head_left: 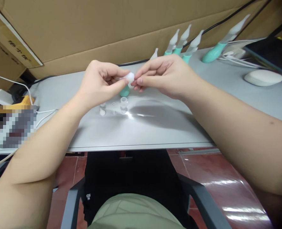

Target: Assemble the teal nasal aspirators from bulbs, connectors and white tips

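Note:
My left hand point(102, 82) pinches a small white translucent piece point(130, 77) between thumb and fingers above the grey table. My right hand point(164, 74) meets it from the other side, its thumb and fingertips pressed together at the piece's right edge; whether they grip a part of it is hidden. Below the hands, a teal body point(125, 91) stands partly covered. In front of it is a clear cup-like part point(124, 102). A tiny ring point(113, 103) and a small white part point(102, 112) lie to its left.
Several teal devices with white pointed tips, one of them a leaning device point(213, 53), stand along the back. A white mouse point(264, 77) lies at the right beside cables. At the left are a white charger point(1, 96), a yellow object point(24, 103) and a blurred-out item.

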{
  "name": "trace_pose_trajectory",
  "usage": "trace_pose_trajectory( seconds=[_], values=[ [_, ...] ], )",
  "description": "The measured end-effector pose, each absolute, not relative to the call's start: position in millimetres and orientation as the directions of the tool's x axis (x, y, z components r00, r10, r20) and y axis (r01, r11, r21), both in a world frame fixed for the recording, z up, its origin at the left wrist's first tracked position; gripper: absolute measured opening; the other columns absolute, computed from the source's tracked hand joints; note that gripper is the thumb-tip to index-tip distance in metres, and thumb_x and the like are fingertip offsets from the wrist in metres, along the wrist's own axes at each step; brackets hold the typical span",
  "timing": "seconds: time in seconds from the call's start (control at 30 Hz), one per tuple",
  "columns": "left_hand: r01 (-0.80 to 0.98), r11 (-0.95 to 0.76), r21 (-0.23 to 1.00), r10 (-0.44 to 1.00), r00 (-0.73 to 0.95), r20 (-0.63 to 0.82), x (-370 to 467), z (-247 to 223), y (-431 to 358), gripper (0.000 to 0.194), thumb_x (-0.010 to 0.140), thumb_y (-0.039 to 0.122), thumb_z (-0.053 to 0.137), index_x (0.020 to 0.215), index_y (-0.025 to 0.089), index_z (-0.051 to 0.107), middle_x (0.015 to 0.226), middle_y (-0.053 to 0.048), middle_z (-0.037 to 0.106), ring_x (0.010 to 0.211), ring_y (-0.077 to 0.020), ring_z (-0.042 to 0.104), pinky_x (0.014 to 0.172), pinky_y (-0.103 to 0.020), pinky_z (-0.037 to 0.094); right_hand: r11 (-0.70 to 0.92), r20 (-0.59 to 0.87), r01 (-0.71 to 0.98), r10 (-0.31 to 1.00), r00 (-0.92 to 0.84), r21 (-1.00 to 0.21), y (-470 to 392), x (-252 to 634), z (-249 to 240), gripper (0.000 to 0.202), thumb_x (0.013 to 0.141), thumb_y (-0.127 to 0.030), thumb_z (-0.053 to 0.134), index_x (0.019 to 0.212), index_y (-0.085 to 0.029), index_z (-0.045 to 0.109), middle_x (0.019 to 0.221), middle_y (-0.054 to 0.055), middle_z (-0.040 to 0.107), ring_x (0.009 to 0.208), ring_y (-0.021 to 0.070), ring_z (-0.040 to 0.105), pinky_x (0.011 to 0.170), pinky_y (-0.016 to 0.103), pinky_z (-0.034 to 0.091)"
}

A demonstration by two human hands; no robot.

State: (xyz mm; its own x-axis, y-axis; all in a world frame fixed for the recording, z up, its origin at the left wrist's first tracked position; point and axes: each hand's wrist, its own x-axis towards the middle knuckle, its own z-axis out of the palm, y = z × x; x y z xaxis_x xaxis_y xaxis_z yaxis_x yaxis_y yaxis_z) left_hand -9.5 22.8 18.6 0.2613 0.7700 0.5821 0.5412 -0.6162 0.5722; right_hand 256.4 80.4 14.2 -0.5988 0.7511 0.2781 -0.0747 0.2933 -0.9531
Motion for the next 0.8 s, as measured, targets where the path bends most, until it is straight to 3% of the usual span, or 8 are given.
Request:
trace_pose_trajectory(
  seconds=[0.17, 0.27, 0.4, 0.53, 0.8],
  values=[
    [0.507, -0.721, 0.472, 0.690, 0.473, 0.547, -7.3, 34.9, 7.2, 0.016, 0.100, 0.033, 0.085, 0.106, 0.024, 0.096, 0.080, -0.003, 0.083, 0.069, -0.0188, 0.071, 0.068, -0.038, 0.066, 0.392, 0.142, 0.147, 0.619, -0.773, -0.908, 91.8, 271.0, 19.3, 0.034, 0.087, -0.043, 0.116, 0.099, -0.021, 0.092, 0.092, 0.006, 0.085, 0.086, 0.0225, 0.077, 0.087, 0.041, 0.062],
    [0.473, -0.779, 0.411, 0.624, 0.647, 0.438, -7.4, 44.1, -2.8, 0.021, 0.098, 0.023, 0.078, 0.103, 0.026, 0.098, 0.080, -0.001, 0.084, 0.066, -0.0164, 0.070, 0.067, -0.037, 0.060, 0.462, 0.022, 0.289, 0.558, -0.829, -0.838, 89.2, 273.5, 26.5, 0.023, 0.095, -0.041, 0.104, 0.101, -0.021, 0.094, 0.092, 0.005, 0.086, 0.084, 0.0203, 0.073, 0.084, 0.039, 0.056],
    [0.576, -0.775, 0.261, 0.631, 0.730, 0.262, -8.2, 48.9, -8.3, 0.024, 0.098, 0.017, 0.072, 0.097, 0.025, 0.094, 0.082, 0.000, 0.086, 0.068, -0.0170, 0.072, 0.073, -0.036, 0.056, 0.498, -0.131, 0.423, 0.519, -0.845, -0.757, 80.5, 269.6, 29.1, 0.018, 0.095, -0.036, 0.097, 0.103, -0.021, 0.095, 0.095, 0.005, 0.088, 0.086, 0.0237, 0.076, 0.081, 0.040, 0.055],
    [0.672, -0.726, 0.143, 0.687, 0.718, 0.111, -5.8, 47.2, -9.8, 0.024, 0.096, 0.014, 0.075, 0.102, 0.027, 0.094, 0.088, 0.000, 0.089, 0.076, -0.0213, 0.076, 0.076, -0.038, 0.056, 0.532, -0.156, 0.459, 0.517, -0.842, -0.712, 77.5, 265.1, 23.1, 0.014, 0.097, -0.032, 0.090, 0.101, -0.020, 0.095, 0.091, 0.004, 0.086, 0.082, 0.0224, 0.073, 0.080, 0.039, 0.052],
    [0.694, -0.715, 0.083, 0.698, 0.716, 0.012, -1.2, 47.6, -10.4, 0.022, 0.097, 0.015, 0.076, 0.101, 0.026, 0.094, 0.081, -0.001, 0.085, 0.082, -0.0234, 0.079, 0.078, -0.037, 0.057, 0.605, -0.120, 0.411, 0.462, -0.879, -0.682, 76.0, 261.2, 20.5, 0.009, 0.100, -0.023, 0.087, 0.102, -0.020, 0.095, 0.088, 0.001, 0.085, 0.080, 0.0186, 0.070, 0.080, 0.038, 0.049]
  ],
)
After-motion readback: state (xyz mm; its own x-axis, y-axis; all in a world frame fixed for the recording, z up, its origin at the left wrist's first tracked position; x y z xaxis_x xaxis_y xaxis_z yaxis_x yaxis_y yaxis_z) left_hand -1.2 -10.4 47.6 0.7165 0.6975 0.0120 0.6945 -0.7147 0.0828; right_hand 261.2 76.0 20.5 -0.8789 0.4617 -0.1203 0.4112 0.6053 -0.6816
